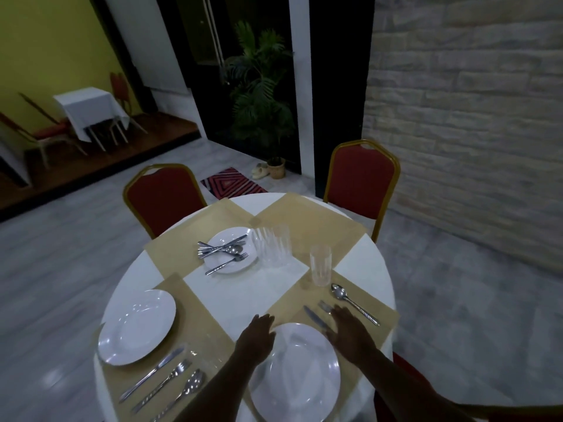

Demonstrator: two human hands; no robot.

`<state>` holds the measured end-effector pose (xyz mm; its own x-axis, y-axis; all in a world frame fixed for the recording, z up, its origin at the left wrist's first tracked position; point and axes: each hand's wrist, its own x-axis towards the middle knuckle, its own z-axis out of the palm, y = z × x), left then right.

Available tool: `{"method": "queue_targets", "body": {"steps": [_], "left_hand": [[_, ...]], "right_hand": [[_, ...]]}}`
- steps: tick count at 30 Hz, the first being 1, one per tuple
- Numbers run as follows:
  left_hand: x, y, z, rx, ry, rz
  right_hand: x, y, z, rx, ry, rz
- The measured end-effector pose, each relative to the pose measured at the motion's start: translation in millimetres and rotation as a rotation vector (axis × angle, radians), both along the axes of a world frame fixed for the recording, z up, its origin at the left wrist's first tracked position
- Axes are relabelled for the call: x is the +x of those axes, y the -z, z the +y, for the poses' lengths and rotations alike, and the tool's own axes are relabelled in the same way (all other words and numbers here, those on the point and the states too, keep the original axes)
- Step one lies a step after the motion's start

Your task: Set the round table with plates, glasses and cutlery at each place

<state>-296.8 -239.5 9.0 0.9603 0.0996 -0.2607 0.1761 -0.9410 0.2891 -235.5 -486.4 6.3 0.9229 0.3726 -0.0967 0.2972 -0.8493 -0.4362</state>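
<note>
The near plate (300,370) lies on the right mat of the round table (143,263); left hand (256,338) and right hand (350,328) flank it, fingers spread, gripping nothing; best nudge it square by the rim; the fork (324,306) and knife (315,317) handles are hidden under the right hand, and both hands are blurred.

White plates (137,325) on tan placemats (307,220), red chairs (362,181) (gold-framed).

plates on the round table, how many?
3. One near plate between the left hand and right hand, one at the left place, one far plate holding spare cutlery. Stacked plates there can't be ruled out.
</note>
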Motion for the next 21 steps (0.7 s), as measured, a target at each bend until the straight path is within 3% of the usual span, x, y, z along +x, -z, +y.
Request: {"method": "queue_targets", "body": {"steps": [6, 21], "left_hand": [[-28, 1, -18, -0.054, -0.084, -0.094], [-123, -22, -83, -0.105, 0.057, -0.203]], "right_hand": [[-18, -5, -22, 0.029, 0.067, 0.03], [-149, -60, -87, 0.072, 0.203, -0.034]]}}
